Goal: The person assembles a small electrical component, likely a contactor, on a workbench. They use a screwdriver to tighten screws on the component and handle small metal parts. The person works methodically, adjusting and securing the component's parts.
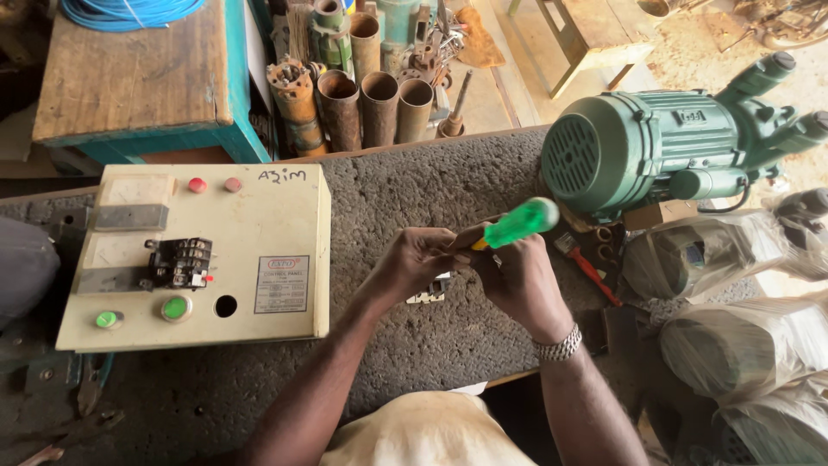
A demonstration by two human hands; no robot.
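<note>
Green plastic marks the screwdriver [517, 223], its handle sticking up and to the right out of the right hand [516, 278], whose fingers are closed around the lower part of the grip, probably so the tip can be steered downward. Just beside it, the left hand [417, 259] is curled shut over a small part [430, 292], a pale piece with dark slots that shows only below the knuckles; it seems to be pinned there to keep it steady under the tool. Both hands meet over the middle of the rough grey worktop [414, 190], and the screwdriver's tip is hidden between them. A metal watch band sits on the right wrist. To the left lies a cream control box [259, 224] face up, with 2 red buttons, 2 green ones, an empty round hole and a black relay [179, 263] resting on it. A green electric motor [655, 147] stands at the worktop's right end, rusty pipes [362, 103] lean behind, and plastic-wrapped motors [742, 345] sit lower right
</note>
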